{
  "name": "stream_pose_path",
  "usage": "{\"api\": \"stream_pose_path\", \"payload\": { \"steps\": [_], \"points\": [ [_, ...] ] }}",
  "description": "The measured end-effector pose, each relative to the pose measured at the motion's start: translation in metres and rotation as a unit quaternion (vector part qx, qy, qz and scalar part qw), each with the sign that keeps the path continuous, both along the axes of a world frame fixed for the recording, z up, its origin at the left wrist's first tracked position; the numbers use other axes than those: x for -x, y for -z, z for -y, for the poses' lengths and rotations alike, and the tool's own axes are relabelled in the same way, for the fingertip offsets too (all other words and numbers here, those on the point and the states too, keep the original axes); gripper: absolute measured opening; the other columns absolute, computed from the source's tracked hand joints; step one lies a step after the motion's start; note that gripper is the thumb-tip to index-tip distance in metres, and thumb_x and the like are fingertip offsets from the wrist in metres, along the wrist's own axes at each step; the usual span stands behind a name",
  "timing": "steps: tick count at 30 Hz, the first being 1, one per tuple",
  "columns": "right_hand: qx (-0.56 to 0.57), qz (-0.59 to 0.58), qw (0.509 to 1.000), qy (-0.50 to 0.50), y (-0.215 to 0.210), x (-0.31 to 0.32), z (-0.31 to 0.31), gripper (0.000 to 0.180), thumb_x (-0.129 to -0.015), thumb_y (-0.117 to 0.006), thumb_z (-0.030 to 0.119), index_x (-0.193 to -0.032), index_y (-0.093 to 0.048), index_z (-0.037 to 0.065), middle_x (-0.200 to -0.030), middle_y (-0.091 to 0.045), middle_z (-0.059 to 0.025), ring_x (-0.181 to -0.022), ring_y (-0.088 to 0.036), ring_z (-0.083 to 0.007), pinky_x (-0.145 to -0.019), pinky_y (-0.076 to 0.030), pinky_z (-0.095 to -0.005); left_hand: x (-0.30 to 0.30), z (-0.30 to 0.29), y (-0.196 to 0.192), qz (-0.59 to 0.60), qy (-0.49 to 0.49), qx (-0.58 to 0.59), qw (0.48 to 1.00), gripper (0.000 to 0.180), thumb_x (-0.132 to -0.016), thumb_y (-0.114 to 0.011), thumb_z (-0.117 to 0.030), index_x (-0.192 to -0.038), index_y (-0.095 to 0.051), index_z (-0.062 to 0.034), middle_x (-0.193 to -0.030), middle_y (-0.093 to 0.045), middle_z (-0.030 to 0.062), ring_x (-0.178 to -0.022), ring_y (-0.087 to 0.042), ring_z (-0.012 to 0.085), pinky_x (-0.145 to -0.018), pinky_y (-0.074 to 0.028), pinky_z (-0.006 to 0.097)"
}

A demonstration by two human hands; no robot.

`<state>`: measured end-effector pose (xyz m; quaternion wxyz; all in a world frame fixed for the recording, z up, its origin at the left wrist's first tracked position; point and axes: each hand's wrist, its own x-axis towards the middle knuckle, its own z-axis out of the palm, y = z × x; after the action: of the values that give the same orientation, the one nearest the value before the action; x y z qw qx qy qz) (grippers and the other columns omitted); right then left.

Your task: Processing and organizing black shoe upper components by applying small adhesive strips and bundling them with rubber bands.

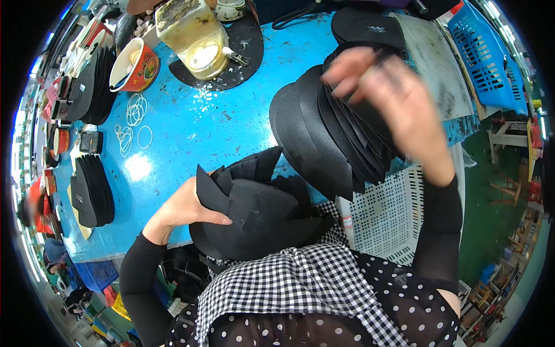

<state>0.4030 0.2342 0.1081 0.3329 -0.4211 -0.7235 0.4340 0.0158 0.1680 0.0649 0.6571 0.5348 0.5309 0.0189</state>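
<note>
- Where the blue desk [196, 127] carries a fanned black stack [303, 124], pieces look light, bendable, best pinched by an edge.
- At the desk's near edge, the black bundle [263, 222] seems springy.
- Left grip [184, 207] clasps it; right grip [394, 89], blurred above the stack: open or closed, I can't tell.

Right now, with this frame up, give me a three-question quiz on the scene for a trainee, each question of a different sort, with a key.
1. Pick one. The left hand grips:
A) a bowl
B) black pieces
C) a basket

2. True or false: the white rings lie to the left of the fanned stack in the picture.

3. Fill in: the hand that shows blurred, in front of the upper part of the fanned stack, is the ____ hand.

Key: 1: B. 2: True. 3: right; that is the right hand.
</note>
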Motion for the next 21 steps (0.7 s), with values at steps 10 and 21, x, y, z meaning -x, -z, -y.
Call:
{"api": "stream_pose_path", "payload": {
  "steps": [10,21],
  "points": [
    [-0.078,0.096,0.966,0.226,0.127,-0.117,-0.042,0.033,-0.106,-0.051,0.026,-0.128,-0.067,0.006,-0.139,-0.062,-0.0126,-0.135,-0.053,-0.0239,-0.114,-0.037,-0.0334,0.09,-0.016,0.011,0.327,-0.187,0.006,0.926,0.095,-0.04,-0.086,0.01,-0.13,-0.059,0.0112,-0.121,-0.07,0.0216,-0.113,-0.069,0.0301,-0.098,-0.054,0.043],
    [-0.033,-0.149,0.962,0.228,0.1,-0.031,0.018,0.034,-0.104,-0.056,0.015,-0.135,-0.06,0.001,-0.137,-0.063,-0.0106,-0.133,-0.054,-0.0211,-0.112,-0.04,-0.0344,-0.125,-0.13,-0.036,0.189,0.016,-0.065,0.98,0.068,-0.067,-0.091,-0.014,-0.127,-0.064,0.0034,-0.119,-0.07,0.012,-0.108,-0.066,0.02,-0.097,-0.051,0.032]
  ]
}}
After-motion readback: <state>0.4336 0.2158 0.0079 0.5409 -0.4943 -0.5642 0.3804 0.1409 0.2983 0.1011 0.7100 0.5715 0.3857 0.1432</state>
